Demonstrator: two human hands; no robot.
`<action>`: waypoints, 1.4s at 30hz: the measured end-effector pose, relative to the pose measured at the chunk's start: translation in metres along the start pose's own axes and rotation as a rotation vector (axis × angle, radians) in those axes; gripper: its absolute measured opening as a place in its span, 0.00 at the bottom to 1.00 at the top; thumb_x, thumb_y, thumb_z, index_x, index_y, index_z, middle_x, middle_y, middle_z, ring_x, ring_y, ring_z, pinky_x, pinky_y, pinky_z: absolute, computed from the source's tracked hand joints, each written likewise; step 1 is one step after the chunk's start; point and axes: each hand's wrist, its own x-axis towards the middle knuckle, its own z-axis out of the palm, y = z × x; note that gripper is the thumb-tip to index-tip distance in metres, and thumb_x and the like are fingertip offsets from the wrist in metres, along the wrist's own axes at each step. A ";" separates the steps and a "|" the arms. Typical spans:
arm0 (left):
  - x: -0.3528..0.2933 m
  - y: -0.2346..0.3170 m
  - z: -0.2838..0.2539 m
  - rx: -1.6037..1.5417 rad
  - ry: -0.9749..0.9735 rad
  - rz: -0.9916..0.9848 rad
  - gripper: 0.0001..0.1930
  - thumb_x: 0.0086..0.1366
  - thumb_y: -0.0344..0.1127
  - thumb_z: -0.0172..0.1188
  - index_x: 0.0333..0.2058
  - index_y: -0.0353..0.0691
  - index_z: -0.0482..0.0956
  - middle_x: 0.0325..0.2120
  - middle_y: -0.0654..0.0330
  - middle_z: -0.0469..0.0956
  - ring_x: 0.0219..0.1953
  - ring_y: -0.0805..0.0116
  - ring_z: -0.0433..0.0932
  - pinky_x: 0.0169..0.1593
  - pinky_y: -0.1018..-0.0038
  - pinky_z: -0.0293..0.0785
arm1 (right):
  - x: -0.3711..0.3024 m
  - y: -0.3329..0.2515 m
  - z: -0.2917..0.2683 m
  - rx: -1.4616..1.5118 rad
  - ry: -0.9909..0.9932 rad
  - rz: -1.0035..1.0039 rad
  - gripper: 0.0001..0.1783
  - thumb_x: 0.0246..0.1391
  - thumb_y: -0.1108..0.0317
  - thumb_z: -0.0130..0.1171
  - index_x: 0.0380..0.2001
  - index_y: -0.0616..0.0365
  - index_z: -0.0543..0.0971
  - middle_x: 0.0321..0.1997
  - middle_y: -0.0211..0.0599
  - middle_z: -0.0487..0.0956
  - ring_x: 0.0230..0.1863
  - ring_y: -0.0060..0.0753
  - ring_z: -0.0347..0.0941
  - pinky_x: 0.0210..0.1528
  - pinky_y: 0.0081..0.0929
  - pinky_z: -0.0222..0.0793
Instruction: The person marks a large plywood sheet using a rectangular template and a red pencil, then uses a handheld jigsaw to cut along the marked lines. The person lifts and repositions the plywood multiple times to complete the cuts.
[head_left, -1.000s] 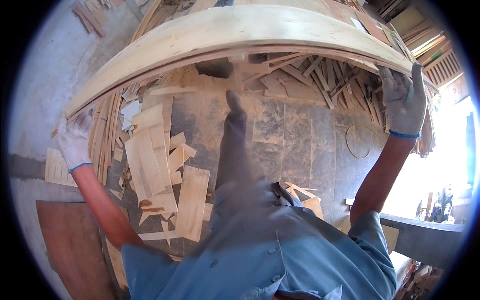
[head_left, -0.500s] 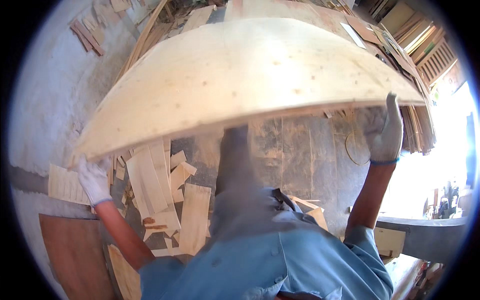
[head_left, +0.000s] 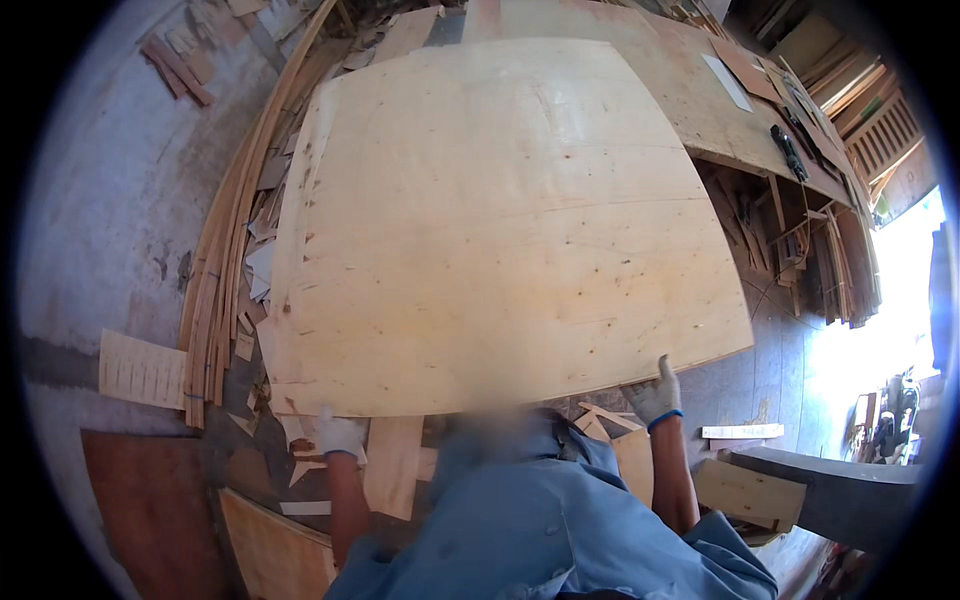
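A large pale plywood sheet lies nearly flat in front of me and fills the middle of the view. My left hand, in a white glove, grips its near edge at the lower left corner. My right hand, also gloved with a blue cuff, holds the near edge toward the right corner. Both bare forearms rise from my blue shirt. The floor under the sheet is hidden.
Long thin wood strips curve along the left of the sheet. Offcuts litter the floor near my feet. A brown board lies lower left. A big brown panel and stacked timber stand at the right.
The sheet was held high and on edge; it has swung down and away from me to lie nearly flat. Both hands dropped with its near edge.
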 end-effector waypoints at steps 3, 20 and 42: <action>-0.005 -0.041 0.045 -0.058 0.105 -0.048 0.25 0.73 0.50 0.40 0.63 0.47 0.66 0.59 0.60 0.73 0.62 0.58 0.69 0.63 0.53 0.66 | 0.017 0.014 0.009 0.055 0.210 0.050 0.40 0.58 0.36 0.56 0.64 0.52 0.67 0.66 0.42 0.68 0.65 0.47 0.65 0.64 0.53 0.63; -0.029 -0.007 0.039 0.005 0.220 -0.038 0.22 0.71 0.54 0.50 0.58 0.52 0.71 0.55 0.63 0.75 0.57 0.63 0.73 0.58 0.50 0.68 | -0.018 0.013 0.051 0.004 0.231 -0.217 0.32 0.58 0.39 0.58 0.56 0.52 0.74 0.55 0.37 0.77 0.57 0.41 0.74 0.55 0.46 0.73; -0.166 0.256 0.242 0.423 -0.184 0.752 0.24 0.72 0.55 0.49 0.52 0.41 0.72 0.36 0.51 0.81 0.35 0.60 0.83 0.38 0.65 0.81 | -0.203 -0.141 0.272 -0.279 -0.294 -0.784 0.34 0.63 0.45 0.57 0.56 0.67 0.69 0.47 0.48 0.79 0.37 0.36 0.79 0.33 0.25 0.72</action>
